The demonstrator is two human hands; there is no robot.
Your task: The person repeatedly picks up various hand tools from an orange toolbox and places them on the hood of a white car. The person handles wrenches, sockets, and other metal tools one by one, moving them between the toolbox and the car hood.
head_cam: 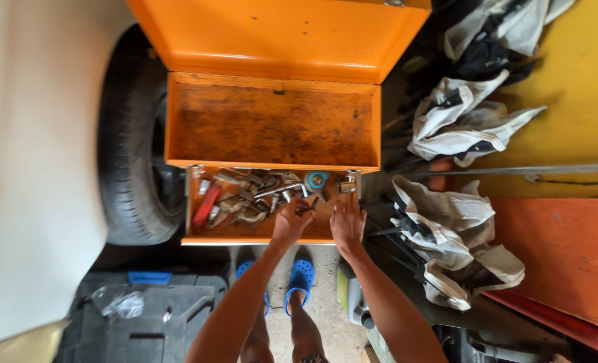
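An orange metal toolbox stands open, lid raised, its upper compartment bare and rusty. In front, its pulled-out tray holds several loose metal tools, a red-handled tool and a blue round part. My left hand reaches into the tray and its fingers close on a small dark metal piece. My right hand rests flat on the tray's right end, fingers apart, holding nothing.
A car tyre stands left of the box beside a pale wall. Dirty white cloths and metal rods lie to the right. A dark plastic case sits at lower left. My feet wear blue clogs.
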